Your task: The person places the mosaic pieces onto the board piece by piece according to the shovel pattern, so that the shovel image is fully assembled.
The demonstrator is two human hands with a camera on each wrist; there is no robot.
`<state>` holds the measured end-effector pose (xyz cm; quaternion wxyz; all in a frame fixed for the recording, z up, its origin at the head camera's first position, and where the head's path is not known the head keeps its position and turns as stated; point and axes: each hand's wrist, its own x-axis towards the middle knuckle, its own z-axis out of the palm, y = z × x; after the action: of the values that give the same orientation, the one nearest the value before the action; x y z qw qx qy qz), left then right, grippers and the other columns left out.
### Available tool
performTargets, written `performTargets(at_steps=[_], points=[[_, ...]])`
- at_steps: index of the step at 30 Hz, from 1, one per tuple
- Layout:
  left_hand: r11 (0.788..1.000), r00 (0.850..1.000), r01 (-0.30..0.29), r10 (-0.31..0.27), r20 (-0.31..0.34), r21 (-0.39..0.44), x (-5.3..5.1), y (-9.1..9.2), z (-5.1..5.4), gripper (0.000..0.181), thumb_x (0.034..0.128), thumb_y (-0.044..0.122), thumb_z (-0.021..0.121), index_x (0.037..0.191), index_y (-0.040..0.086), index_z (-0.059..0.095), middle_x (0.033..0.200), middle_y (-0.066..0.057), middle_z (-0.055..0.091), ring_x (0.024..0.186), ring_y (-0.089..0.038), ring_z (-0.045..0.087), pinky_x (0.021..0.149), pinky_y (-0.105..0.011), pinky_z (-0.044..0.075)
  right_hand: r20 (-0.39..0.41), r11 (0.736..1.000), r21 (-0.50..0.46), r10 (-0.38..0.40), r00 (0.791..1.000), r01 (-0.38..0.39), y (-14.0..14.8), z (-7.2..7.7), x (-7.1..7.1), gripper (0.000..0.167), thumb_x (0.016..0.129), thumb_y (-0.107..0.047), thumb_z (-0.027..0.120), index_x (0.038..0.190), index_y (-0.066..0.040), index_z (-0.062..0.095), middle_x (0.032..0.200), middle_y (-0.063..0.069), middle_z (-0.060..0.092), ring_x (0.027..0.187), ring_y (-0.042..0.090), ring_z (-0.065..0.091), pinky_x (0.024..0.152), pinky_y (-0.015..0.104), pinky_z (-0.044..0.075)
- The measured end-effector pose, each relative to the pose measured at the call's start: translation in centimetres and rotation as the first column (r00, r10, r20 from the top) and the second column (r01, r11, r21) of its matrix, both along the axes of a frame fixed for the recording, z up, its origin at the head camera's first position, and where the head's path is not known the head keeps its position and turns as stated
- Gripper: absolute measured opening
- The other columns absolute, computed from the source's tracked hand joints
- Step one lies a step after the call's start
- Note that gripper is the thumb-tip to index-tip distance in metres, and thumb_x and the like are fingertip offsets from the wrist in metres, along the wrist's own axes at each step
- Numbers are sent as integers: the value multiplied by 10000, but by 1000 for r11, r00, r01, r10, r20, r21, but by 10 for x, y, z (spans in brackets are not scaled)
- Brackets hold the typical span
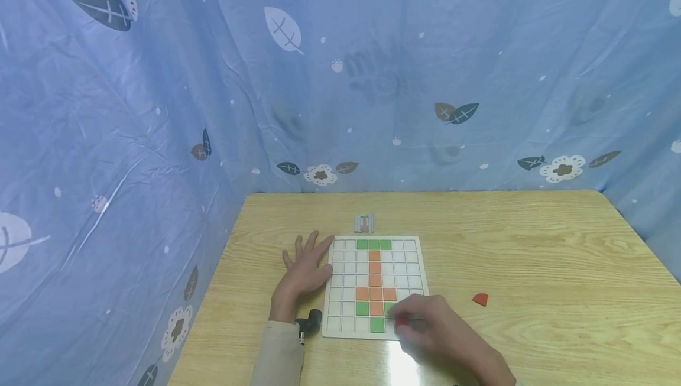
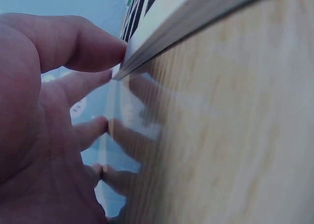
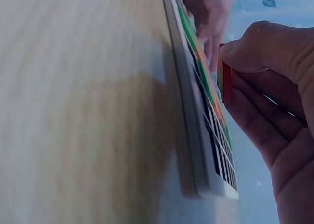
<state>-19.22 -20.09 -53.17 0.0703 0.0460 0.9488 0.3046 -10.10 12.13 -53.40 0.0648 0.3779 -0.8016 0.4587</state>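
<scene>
A white grid board (image 1: 340, 297) lies on the wooden table, with green tiles (image 1: 377, 325) and orange tiles (image 1: 375, 268) set in some of its squares. My left hand (image 1: 305, 273) rests along the board's left edge, fingers spread; in the left wrist view the thumb (image 2: 93, 44) touches the board's side. Over the board's lower right corner, my right hand (image 1: 433, 327) pinches a small red piece (image 3: 226, 79) between thumb and fingers, above the surface. Part of the board's lower right is hidden under this hand.
A red quarter-circle piece (image 1: 480, 299) lies on the table right of the board. Behind the board is a small card (image 1: 364, 223) with a grid pattern. A black object (image 1: 315, 318) sits by the left wrist. Blue patterned curtains (image 1: 372, 78) hang around the table.
</scene>
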Motion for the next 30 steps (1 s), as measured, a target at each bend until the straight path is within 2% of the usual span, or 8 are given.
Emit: performTargets(at_steps=[11, 21, 30], points=[[1000, 1000, 5, -4, -21, 26, -1, 1, 1, 780, 888, 202, 573, 1663, 211, 491, 1813, -203, 231, 1674, -567, -8, 1226, -859, -140, -42, 998, 60, 21, 999, -18, -13, -2, 1, 370, 843, 89, 781, 1091, -181, 829, 925, -143, 747, 822, -46, 626, 747, 84, 527], [999, 1000, 1, 0, -28, 40, -2, -1, -5, 790, 878, 207, 566, 1664, 239, 495, 1820, -191, 219, 1679, -556, -29, 1226, -844, -167, -160, 996, 89, 12, 987, 2, -19, -6, -1, 380, 830, 84, 789, 1068, -209, 828, 936, -169, 745, 822, -46, 617, 778, 70, 516], [999, 1000, -1, 1, -6, 43, 0, 1, 2, 782, 885, 168, 585, 1661, 207, 498, 1820, -197, 218, 1679, -557, -28, 1224, -859, -148, -149, 992, 116, -32, 988, 50, -19, -2, 3, 361, 845, 59, 818, 1079, -216, 827, 968, -176, 765, 848, -35, 656, 811, 85, 532]])
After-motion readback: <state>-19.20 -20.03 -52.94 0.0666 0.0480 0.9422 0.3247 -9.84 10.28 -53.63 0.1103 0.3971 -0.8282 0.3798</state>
